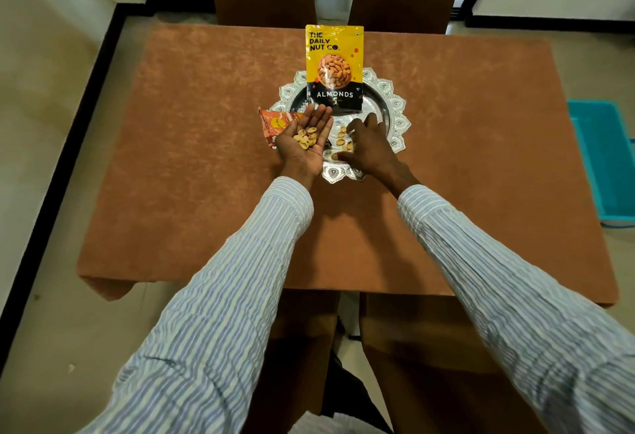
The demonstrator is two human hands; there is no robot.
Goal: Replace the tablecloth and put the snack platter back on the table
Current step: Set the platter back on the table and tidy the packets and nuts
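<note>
Standing upright on platter (395, 103): almond pouch (335, 65)

Head-worn view, steeply down over table (481, 193)

A shiny silver platter (395, 103) sits on a brown tablecloth (192, 165), and a yellow bag of almonds (335, 55) stands on it. The left hand (305, 145) is flat with its palm up, and some pistachio shells (307, 138) lie in it, above an orange snack packet (275, 122). The right hand (367, 146) reaches palm down over more shells (342, 143) on the platter.
</note>
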